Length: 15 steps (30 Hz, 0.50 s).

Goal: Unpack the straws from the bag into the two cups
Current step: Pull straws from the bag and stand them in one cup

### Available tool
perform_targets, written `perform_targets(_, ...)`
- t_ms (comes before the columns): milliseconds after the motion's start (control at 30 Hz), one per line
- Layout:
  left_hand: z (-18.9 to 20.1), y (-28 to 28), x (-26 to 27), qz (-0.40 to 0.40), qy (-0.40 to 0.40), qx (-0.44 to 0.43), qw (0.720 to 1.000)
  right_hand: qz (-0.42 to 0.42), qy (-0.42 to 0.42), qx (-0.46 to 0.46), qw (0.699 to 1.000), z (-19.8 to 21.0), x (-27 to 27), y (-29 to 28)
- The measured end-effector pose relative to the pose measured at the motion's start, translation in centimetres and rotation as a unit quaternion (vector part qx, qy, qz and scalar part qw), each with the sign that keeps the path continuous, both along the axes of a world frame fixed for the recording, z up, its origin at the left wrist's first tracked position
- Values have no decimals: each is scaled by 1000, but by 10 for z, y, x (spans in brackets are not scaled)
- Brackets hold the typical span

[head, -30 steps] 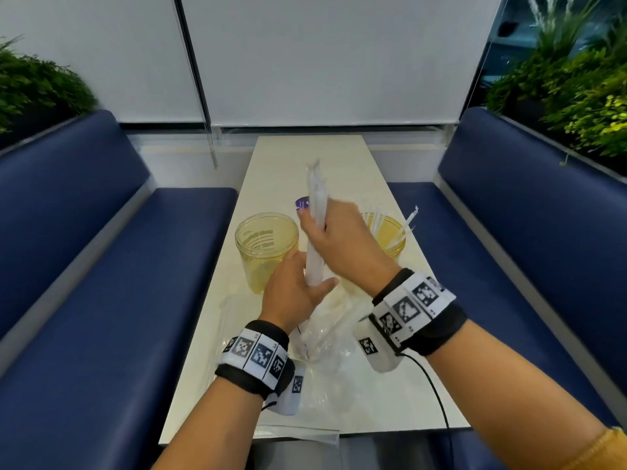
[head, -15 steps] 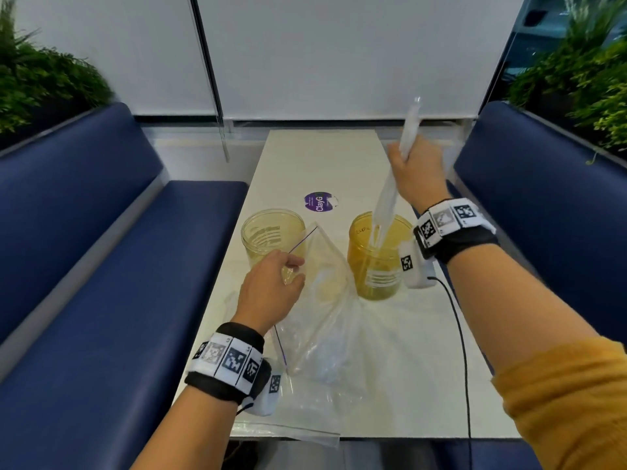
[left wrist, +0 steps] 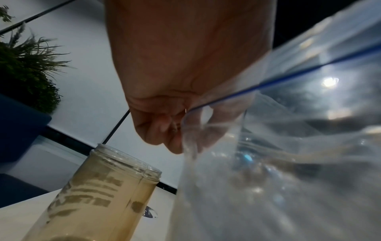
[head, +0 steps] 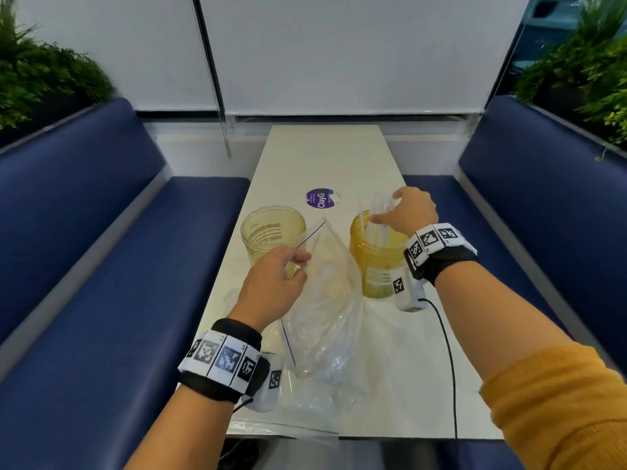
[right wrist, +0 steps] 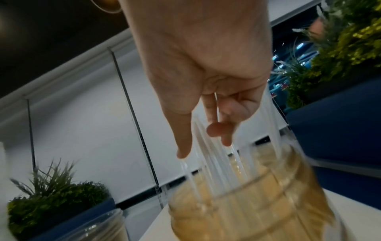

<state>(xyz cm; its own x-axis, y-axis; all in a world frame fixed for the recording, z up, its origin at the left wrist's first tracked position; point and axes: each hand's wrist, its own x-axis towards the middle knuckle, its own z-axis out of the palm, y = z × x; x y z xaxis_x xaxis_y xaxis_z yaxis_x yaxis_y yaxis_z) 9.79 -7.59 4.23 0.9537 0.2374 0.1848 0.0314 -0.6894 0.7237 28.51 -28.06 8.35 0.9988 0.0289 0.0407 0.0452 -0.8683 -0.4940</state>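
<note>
White table (head: 339,157) between blue benches: head view, left hand (head: 271,286) pinches the bag (head: 329,300) rim beside left cup (head: 271,232); right wrist view, right hand (right wrist: 206,73) fingers loosely around straws (right wrist: 206,163) standing in right cup (right wrist: 247,212).

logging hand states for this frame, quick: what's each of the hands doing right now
Left hand: closed, pinching the rim of the clear bag.
Right hand: fingers curled around the straws standing in the amber cup.
</note>
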Motion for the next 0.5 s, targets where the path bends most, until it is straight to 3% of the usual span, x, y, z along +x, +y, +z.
perform_targets(133,10,-4,0,-35,27,15,999,13,-133,-28,991,33,-17,1)
perform_targets(233,14,-5,4,-67,53,27,996,124,-205,42,970,62,-48,16)
perform_targets(333,14,-5,5,-107,54,19,993,286,-143,43,946,77,-91,37)
perform_targets(467,16,-6,7,-92,5,29,995,389,97,-165,901,57,-126,53)
perform_targets(500,16,-5,8,-82,-1,25,996,397,111,-213,886,47,-132,56)
